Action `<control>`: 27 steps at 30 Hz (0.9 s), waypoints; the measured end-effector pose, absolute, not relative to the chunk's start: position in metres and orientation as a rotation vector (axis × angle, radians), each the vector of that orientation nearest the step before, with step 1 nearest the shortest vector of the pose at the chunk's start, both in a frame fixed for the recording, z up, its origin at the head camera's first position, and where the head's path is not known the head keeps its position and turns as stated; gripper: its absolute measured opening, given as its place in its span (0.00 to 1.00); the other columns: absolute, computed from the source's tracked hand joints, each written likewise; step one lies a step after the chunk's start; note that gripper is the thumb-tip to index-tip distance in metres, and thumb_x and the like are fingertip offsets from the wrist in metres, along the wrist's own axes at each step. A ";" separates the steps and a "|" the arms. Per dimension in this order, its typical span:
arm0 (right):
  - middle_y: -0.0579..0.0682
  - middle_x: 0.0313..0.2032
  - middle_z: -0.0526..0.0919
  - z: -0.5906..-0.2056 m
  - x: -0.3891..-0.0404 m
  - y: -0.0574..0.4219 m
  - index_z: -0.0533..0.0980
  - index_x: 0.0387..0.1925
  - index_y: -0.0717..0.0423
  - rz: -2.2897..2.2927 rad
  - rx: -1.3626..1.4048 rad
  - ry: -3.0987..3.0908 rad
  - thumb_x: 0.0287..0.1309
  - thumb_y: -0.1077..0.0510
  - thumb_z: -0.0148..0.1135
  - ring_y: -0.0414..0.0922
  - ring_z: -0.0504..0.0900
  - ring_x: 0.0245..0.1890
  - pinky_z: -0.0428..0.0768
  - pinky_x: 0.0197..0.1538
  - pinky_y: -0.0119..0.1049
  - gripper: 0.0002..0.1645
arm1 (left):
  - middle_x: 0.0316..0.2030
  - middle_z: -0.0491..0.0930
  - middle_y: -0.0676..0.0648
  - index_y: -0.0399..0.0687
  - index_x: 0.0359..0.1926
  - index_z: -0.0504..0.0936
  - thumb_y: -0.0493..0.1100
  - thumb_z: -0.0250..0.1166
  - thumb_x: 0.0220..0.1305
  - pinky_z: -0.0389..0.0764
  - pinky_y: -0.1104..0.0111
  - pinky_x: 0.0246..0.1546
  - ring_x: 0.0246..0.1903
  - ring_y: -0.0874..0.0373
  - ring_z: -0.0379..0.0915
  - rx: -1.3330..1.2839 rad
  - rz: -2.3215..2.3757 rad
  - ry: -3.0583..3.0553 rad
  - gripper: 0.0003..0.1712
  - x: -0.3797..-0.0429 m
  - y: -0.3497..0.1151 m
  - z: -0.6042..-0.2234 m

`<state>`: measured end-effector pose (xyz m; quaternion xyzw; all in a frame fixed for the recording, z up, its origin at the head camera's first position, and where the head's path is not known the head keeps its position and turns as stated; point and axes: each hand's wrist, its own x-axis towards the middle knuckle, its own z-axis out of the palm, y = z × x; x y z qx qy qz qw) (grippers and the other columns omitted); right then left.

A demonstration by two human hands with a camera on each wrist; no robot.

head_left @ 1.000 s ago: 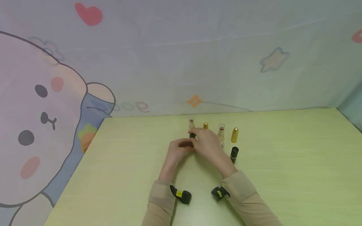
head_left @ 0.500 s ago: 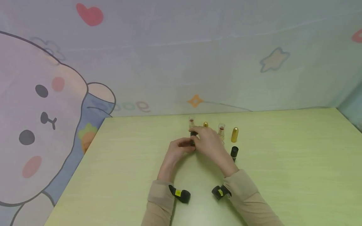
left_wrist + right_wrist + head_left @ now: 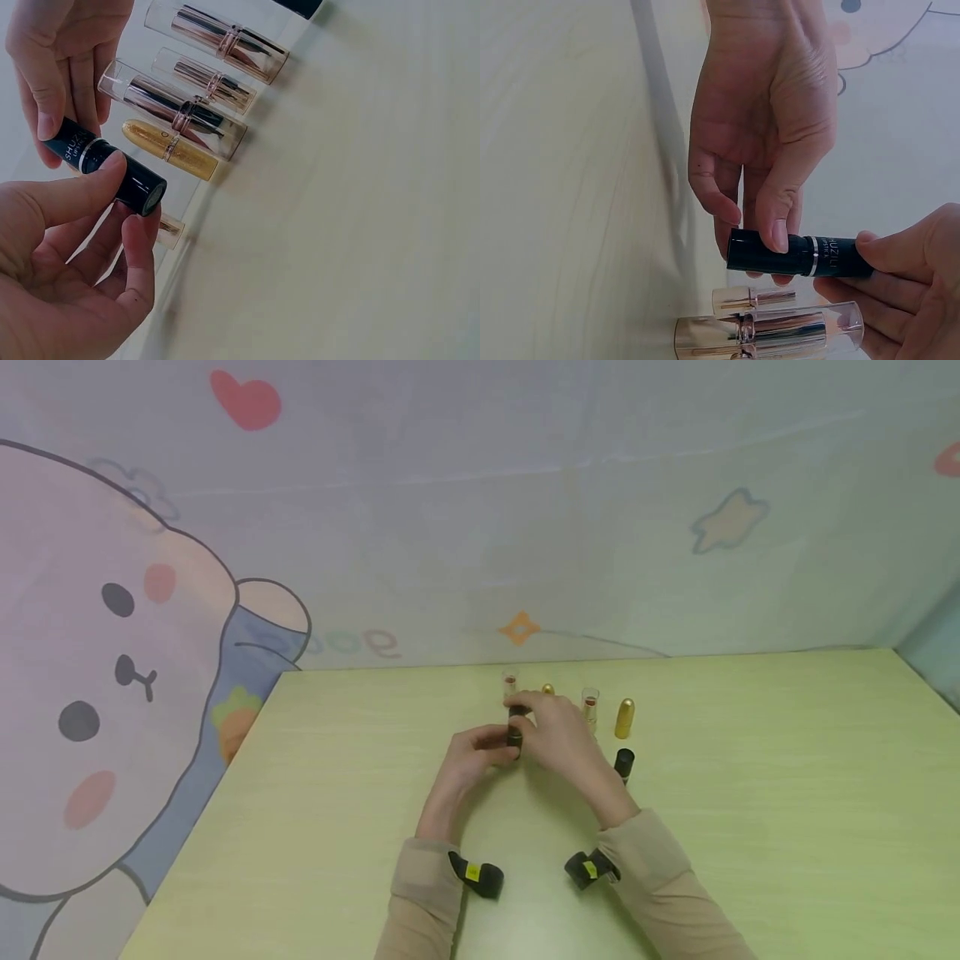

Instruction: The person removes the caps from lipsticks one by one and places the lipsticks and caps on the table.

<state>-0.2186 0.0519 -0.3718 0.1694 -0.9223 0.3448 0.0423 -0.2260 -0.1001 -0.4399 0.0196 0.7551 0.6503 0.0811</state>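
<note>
A black lipstick tube [image 3: 139, 187] with a silver ring and white lettering is held upright between both hands in the head view. My left hand [image 3: 468, 764] pinches its lower end between thumb and fingers. My right hand [image 3: 558, 735] grips the lettered upper end with thumb and fingertips. Cap and base meet at the ring. Beyond the hands stand clear-capped lipsticks, one at the back left [image 3: 511, 683] and one further right [image 3: 590, 706]. A gold lipstick [image 3: 625, 718] is right of them, and another gold one [image 3: 171, 150] is partly hidden behind the right hand in the head view.
A second black lipstick tube [image 3: 624, 764] stands beside the right forearm. Smaller clear-capped tubes, one of them a short tube [image 3: 206, 79], are among the others in the left wrist view. A printed cloth [image 3: 480, 527] hangs behind the pale table [image 3: 360, 760].
The right hand has shifted slightly up and right, and more of the black lipstick shows between the hands. Both hands keep their hold. The whole head view has shifted slightly.
</note>
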 end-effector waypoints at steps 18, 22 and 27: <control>0.55 0.48 0.85 -0.361 -0.216 0.054 0.80 0.50 0.53 1.133 0.534 -2.713 0.62 0.62 0.59 0.42 0.63 0.21 0.63 0.28 0.33 0.15 | 0.49 0.83 0.41 0.40 0.50 0.83 0.36 0.67 0.58 0.77 0.64 0.49 0.49 0.53 0.77 0.111 1.905 2.297 0.17 -0.221 -0.104 -0.426; 0.54 0.49 0.85 -0.359 -0.216 0.054 0.80 0.49 0.53 1.145 0.544 -2.684 0.61 0.62 0.60 0.42 0.64 0.22 0.63 0.29 0.33 0.15 | 0.50 0.83 0.41 0.40 0.50 0.83 0.36 0.67 0.59 0.76 0.64 0.49 0.50 0.53 0.76 0.134 1.884 2.321 0.17 -0.220 -0.106 -0.423; 0.54 0.50 0.85 -0.358 -0.215 0.055 0.81 0.49 0.53 1.138 0.549 -2.677 0.61 0.62 0.61 0.42 0.64 0.22 0.64 0.30 0.33 0.14 | 0.50 0.83 0.39 0.37 0.50 0.82 0.34 0.67 0.57 0.77 0.63 0.50 0.51 0.51 0.77 0.121 1.872 2.322 0.18 -0.221 -0.107 -0.421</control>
